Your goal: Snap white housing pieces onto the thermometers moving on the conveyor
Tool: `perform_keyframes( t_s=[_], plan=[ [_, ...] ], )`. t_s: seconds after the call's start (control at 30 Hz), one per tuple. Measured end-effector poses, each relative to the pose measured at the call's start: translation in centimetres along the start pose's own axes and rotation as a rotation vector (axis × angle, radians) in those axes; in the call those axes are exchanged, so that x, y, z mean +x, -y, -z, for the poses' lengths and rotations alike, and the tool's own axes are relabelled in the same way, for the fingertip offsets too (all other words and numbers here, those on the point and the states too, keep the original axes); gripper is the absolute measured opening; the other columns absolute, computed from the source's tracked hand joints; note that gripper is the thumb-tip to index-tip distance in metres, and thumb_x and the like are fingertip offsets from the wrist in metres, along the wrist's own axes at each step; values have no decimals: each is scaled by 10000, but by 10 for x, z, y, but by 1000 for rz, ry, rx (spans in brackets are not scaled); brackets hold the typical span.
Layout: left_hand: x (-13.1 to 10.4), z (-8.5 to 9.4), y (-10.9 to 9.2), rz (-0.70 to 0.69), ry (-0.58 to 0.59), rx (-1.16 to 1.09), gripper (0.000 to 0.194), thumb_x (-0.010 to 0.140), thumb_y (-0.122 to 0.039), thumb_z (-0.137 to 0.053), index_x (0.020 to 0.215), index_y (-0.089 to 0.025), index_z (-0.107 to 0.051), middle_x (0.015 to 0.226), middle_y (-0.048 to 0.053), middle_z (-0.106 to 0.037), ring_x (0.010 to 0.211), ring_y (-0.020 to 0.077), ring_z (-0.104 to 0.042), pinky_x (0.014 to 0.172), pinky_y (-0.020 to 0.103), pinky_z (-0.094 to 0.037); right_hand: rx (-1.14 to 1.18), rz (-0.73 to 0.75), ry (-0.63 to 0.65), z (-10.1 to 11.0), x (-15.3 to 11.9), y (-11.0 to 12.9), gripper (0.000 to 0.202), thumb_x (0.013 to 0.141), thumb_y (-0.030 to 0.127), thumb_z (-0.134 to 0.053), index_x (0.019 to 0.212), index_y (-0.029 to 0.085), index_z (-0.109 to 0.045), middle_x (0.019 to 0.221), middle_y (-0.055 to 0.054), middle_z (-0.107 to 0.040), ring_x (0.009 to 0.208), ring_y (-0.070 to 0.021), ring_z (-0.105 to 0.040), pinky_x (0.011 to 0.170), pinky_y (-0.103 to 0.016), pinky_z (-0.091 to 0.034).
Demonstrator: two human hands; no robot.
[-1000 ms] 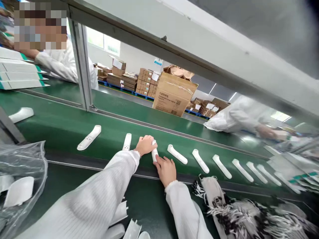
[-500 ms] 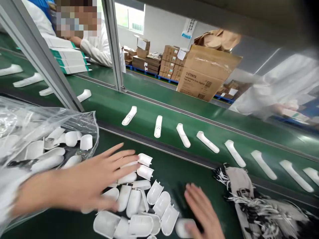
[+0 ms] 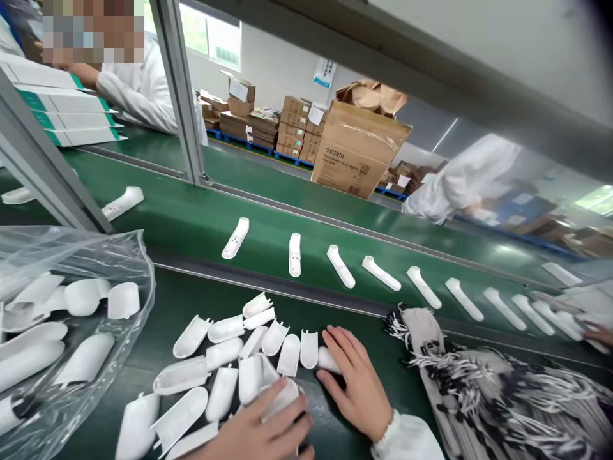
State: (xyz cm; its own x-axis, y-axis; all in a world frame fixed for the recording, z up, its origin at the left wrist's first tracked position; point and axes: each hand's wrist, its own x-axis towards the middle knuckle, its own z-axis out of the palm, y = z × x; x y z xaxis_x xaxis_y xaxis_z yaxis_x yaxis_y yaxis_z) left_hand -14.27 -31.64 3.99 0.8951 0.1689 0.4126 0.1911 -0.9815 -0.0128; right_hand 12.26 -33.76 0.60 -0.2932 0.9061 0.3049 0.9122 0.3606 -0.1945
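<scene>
Head view: left hand (image 3: 263, 425), blurred and cut off below, half-curled over white plastic covers (image 3: 223, 393) on green table (image 3: 186, 291), grip unclear; right hand (image 3: 357, 383) loosely spread, fingers partly hiding one cover at the pile's right edge.

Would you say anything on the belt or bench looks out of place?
Nothing looks clearly damaged. On the green belt, one white handset slants opposite to most at its right, which breaks the row. The corded grey pouches at the right look tangled, and the white covers in front lie in uneven directions.
</scene>
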Motion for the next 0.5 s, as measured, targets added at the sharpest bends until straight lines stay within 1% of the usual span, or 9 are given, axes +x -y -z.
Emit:
perform_keyframes(
  t_s=[0.07,0.13,0.2,0.27,0.33,0.4,0.43,0.5],
  plan=[
    [6,3,18,53,-1,34,330,939,-451,-550,1210,-295,-656,1245,3,-670,1274,211,-518,1230,427,-205,8,10,4,4,-8,-10,555,940,307,-574,1473,266,-424,1428,-65,-537,1316,-301,-488,1072,-527,-459],
    [7,3,30,99,-4,53,377,949,-464,-528,1263,-282,-627,1297,14,-641,1308,221,-489,1245,459,-99,34,-1,-24,5,-16,-21,480,939,280,-579,1412,278,-499,1319,-59,-619,1223,-279,-560,1038,-502,-485],
    [6,3,36,116,-12,55,400,951,-458,-524,1296,-273,-606,1333,25,-618,1326,228,-472,1244,479,-32,80,-64,-119,2,-17,-30,415,948,270,-571,1363,266,-548,1220,-71,-664,1126,-256,-611,963,-441,-531],
    [9,6,38,103,-15,24,413,948,-456,-528,1309,-267,-595,1328,34,-619,1316,235,-480,1238,504,-14,130,-161,-259,-5,-6,-38,367,960,286,-555,1323,237,-583,1166,-94,-674,1064,-241,-637,900,-386,-554],
    [18,9,43,95,-23,-38,395,949,-437,-525,1297,-266,-600,1290,32,-640,1284,235,-508,1234,514,-62,170,-243,-370,-15,18,-44,350,970,322,-537,1293,207,-608,1144,-114,-671,1020,-230,-653,880,-358,-555],
    [34,13,58,147,-14,-105,341,960,-389,-496,1246,-260,-630,1241,31,-662,1233,229,-546,1209,482,-202,201,-290,-416,-25,51,-49,359,972,356,-521,1266,180,-629,1098,-121,-676,926,-213,-669,844,-341,-558],
    [44,14,71,206,3,-135,321,966,-372,-475,1207,-253,-649,1212,35,-674,1193,227,-571,1165,450,-299,216,-306,-421,-30,69,-50,369,969,368,-518,1255,166,-637,1067,-121,-679,871,-205,-669,819,-337,-559],
    [69,15,106,387,46,-188,314,970,-365,-440,1123,-240,-683,1141,44,-694,1083,223,-620,1005,377,-457,253,-324,-417,-37,102,-51,381,958,369,-519,1241,147,-646,1036,-120,-678,803,-193,-658,800,-337,-558]
  ],
)
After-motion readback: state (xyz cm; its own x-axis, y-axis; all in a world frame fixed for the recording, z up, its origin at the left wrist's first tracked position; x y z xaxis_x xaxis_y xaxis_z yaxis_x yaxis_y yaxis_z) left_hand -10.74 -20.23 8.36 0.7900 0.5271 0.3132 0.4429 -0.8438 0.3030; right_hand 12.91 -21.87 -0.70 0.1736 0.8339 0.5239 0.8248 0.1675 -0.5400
